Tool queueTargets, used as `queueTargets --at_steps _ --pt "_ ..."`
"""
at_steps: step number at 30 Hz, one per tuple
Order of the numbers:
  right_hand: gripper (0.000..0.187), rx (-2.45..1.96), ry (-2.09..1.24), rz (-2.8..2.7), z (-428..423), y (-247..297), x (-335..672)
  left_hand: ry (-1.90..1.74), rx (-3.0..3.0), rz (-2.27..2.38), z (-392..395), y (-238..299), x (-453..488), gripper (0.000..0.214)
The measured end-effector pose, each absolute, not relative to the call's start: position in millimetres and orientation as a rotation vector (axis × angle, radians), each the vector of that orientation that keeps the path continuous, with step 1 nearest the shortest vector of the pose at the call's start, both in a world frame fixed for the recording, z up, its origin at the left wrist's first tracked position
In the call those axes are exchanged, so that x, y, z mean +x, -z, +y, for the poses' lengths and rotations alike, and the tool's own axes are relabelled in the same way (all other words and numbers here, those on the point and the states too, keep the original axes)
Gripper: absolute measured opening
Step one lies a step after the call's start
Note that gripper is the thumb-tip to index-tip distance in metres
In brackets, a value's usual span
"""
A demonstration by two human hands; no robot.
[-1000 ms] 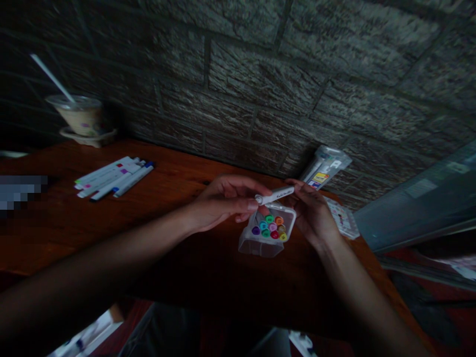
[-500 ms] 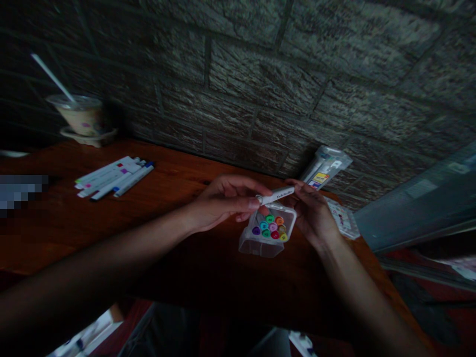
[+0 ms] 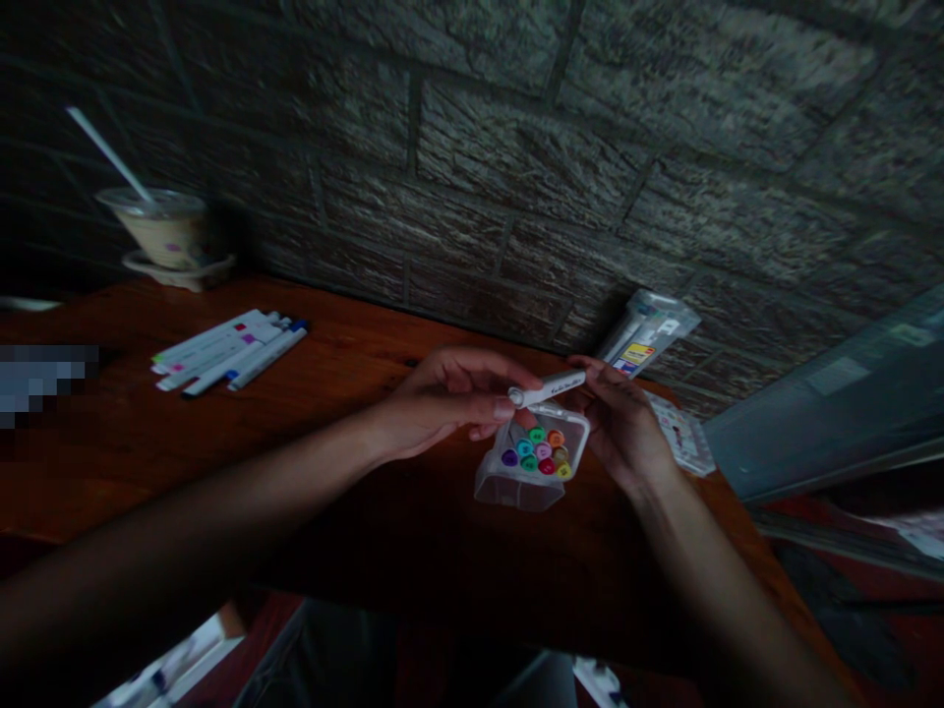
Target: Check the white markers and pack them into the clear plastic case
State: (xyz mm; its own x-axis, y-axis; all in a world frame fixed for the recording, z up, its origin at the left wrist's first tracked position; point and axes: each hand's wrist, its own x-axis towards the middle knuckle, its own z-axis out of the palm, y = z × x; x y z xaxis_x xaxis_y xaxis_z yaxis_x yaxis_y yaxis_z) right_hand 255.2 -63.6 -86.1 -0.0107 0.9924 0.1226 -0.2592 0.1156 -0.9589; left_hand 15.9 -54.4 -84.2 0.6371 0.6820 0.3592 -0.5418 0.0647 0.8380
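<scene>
Both hands hold one white marker (image 3: 547,388) level above a clear plastic marker box (image 3: 529,462). My left hand (image 3: 442,398) pinches the marker's left end between thumb and fingers. My right hand (image 3: 623,423) grips its right end with curled fingers. The box stands on the brown wooden table (image 3: 354,472) just below the hands, and several markers with coloured caps stand upright in it.
Several white markers (image 3: 225,351) lie in a row at the table's left. A cup with a straw (image 3: 163,228) stands on a saucer at the far left by the brick wall. A plastic packet (image 3: 646,332) leans on the wall; a printed card (image 3: 679,433) lies behind my right hand.
</scene>
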Motion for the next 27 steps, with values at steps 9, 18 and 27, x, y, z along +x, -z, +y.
queueTargets --at_steps 9,18,27 --pt "0.022 -0.912 -1.266 -1.057 -63.5 85.6 254.3 -0.925 1.183 0.120 -53.8 84.1 15.8 0.024" --pt "0.024 -0.930 -1.262 -1.077 -63.5 85.7 255.0 -0.936 1.175 0.144 -55.0 83.8 16.6 0.024" --pt "0.022 -0.935 -1.235 -1.129 -61.8 88.3 257.9 -0.943 1.138 0.202 -54.7 82.9 16.6 0.020"
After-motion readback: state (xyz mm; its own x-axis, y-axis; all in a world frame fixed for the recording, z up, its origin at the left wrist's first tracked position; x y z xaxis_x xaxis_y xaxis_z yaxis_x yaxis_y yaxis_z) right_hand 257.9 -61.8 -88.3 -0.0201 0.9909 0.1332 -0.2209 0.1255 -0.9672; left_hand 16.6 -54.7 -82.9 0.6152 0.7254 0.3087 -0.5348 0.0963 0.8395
